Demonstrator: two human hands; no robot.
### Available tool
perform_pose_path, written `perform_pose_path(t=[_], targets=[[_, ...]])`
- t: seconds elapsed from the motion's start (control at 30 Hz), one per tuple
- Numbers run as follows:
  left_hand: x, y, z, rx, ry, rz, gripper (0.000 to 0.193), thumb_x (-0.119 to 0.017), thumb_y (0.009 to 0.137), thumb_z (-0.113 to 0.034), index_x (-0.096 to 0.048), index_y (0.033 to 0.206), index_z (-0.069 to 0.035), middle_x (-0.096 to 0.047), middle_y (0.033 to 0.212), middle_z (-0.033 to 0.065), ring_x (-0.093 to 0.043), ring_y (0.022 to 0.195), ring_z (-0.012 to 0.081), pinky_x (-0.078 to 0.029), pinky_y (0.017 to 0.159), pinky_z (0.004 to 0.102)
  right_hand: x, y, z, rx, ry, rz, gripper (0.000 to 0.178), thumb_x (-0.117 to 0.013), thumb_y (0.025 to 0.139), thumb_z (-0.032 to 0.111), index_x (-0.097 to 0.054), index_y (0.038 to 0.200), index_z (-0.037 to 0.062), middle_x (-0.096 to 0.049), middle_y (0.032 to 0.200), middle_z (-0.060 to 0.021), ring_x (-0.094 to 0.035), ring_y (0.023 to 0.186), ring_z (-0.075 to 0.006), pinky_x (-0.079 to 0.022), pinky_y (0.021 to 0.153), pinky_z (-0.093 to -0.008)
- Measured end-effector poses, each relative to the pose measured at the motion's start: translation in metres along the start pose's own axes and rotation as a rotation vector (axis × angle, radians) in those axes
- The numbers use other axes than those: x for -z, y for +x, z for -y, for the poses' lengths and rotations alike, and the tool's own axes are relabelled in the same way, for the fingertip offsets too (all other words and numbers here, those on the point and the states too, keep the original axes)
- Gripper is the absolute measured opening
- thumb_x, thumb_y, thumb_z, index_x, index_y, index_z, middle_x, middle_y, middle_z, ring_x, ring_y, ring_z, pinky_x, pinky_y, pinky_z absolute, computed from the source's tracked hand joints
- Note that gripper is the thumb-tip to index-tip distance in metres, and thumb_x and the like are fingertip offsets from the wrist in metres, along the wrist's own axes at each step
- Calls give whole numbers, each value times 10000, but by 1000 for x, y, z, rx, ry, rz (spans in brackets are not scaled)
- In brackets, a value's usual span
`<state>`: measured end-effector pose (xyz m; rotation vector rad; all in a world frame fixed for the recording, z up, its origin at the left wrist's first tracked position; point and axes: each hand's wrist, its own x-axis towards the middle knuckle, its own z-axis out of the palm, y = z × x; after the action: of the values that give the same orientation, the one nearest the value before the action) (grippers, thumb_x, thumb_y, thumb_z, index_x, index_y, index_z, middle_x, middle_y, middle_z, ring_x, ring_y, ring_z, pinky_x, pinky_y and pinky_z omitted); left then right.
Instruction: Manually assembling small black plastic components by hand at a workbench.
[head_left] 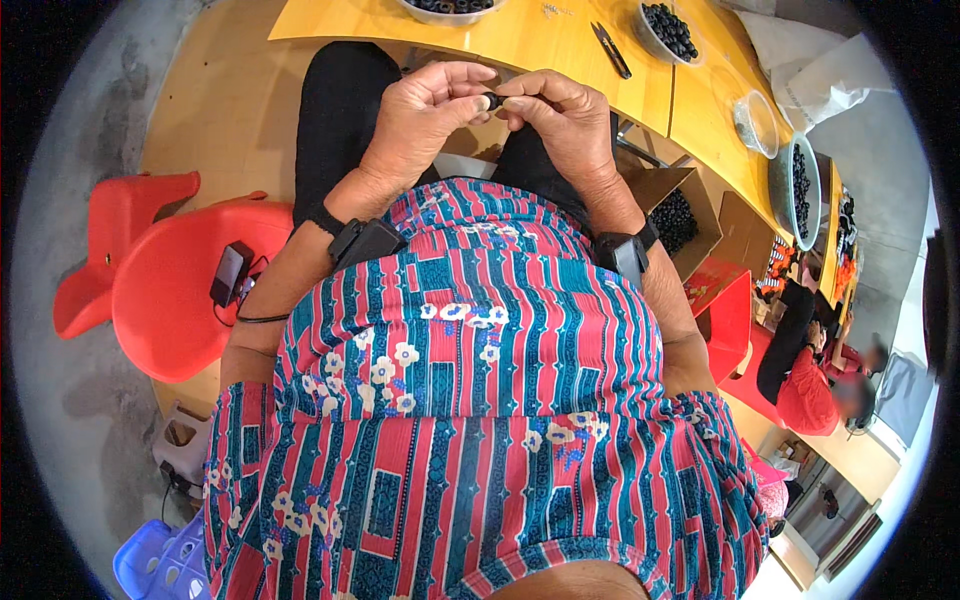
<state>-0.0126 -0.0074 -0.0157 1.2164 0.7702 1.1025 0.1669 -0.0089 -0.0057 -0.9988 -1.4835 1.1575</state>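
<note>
fingers [468, 108] of the left hand [422, 118] and the right hand [570, 125] meet at one small black piece [494, 102]. it is up off everything, over the lap and close by the near edge of the yellow worktop [555, 45]. the left grip has its thumb pressed on the left end of the piece. the right grip is clamped on the right end with thumb and finger. so the piece lies to the right of the left grip and to the left of the right grip, and neither hand is nearer, as both touch it. its long way seems to go from side to side, from one thumb to the other. a lot of it is tucked behind the fingertips, so i can't tell its full shape.

past the near edge of the worktop, a bowl [437, 17] of black bits sits nearer to the left hand. black snips [611, 50] lie at a slant on the right part, near the right hand. just past them is one more bowl [651, 42] of black bits. below the worktop, at the right, a cardboard box [707, 232] holds lots of black bits too.
</note>
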Motion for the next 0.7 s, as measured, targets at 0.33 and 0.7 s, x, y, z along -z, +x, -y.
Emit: perform_pose_path(t=[0.33,0.7], targets=[[-2,-9,-8,77,-23,-41,272,-587,844,-65,-558,1111,-23,-600,913,24,-579,793,67,-467,712,184,-12,-4,3,525,-683,-118,147,-668,680,27,-618,799,98,-611,765,-103,-608,736,-254,-503,654,-299],[-3,-13,10,8,-15,-31,267,-580,843,-41,-557,1109,-20,-601,913,21,-571,816,65,-455,705,174,-18,-17,-21,144,-149,-207,90,-679,716,5,-657,803,21,-593,685,-33,-560,621,-77,-458,558,-209]])
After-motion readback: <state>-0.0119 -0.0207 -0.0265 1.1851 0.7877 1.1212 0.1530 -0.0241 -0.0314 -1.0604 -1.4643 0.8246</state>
